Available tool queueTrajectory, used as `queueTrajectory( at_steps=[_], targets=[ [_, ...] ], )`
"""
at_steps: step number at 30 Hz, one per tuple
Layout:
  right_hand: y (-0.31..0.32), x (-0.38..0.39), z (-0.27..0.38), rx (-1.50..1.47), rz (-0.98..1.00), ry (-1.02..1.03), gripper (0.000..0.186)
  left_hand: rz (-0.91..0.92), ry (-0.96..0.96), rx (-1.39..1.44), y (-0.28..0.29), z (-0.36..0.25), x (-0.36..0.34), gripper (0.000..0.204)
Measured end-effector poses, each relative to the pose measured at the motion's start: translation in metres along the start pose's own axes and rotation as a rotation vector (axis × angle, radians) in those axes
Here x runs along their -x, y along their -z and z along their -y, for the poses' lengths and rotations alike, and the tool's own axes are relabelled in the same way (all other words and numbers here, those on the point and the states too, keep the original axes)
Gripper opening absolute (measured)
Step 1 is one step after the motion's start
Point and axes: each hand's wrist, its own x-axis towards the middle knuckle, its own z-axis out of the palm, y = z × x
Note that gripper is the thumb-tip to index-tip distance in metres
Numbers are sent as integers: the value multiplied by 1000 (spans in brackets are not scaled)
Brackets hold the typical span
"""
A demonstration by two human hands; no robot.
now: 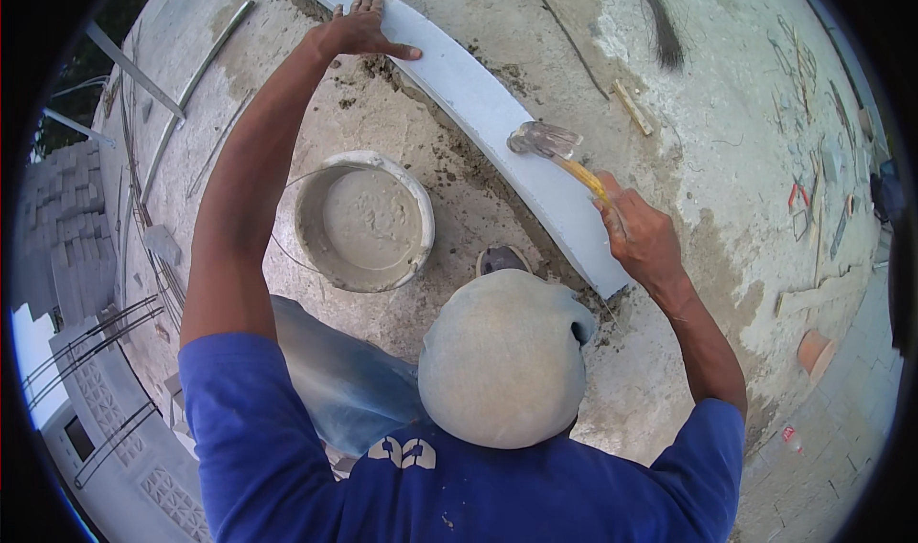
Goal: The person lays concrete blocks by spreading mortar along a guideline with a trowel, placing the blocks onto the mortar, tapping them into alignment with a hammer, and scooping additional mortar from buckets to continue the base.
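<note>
A long, pale blue-grey slab point(457, 73) runs from the top left towards the middle, with wet mortar point(469, 161) along its near edge. My left hand point(361, 32) lies on its far part, thumb and fingers apart. In my right hand point(643, 229) is a hammer point(547, 141), gripped by its yellow handle. The hammer's broad, mortar-grey head is over the slab's surface; whether it touches is unclear. Between my left arm and the slab stands a round bucket point(421, 194) holding grey mortar point(368, 220).
A shoe tip point(502, 259) shows beside the slab, beyond a rounded, dusty cloth shape point(502, 361). Stacked grey blocks point(72, 218), metal bars point(134, 70) and rods lie left. To the right are a wood offcut point(633, 108), dark bristles point(660, 22), red-handled pliers point(797, 197) and a terracotta-coloured pot point(815, 352).
</note>
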Motion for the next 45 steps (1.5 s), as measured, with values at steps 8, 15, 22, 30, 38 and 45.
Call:
queueTrajectory(
  at_steps=[8,15,22,30,38,45],
  targets=[
    [42,77,23,54,-38,-154,36,20,-9,-23,1,8,-2,151],
    [36,128,37,58,19,-311,39,72,-23,-6,4,6,-2,148],
    [32,164,31,178,70,-377,37,33,-47,7,2,1,-11,149],
    [34,164,45,66,-108,-403,36,26,-58,45,6,6,-7,145],
    [36,152,54,101,-25,-440,39,-2,-33,-25,5,2,1,147],
    [24,151,49,152,29,-420,36,17,-50,-50,-5,6,-6,150]
  ],
)
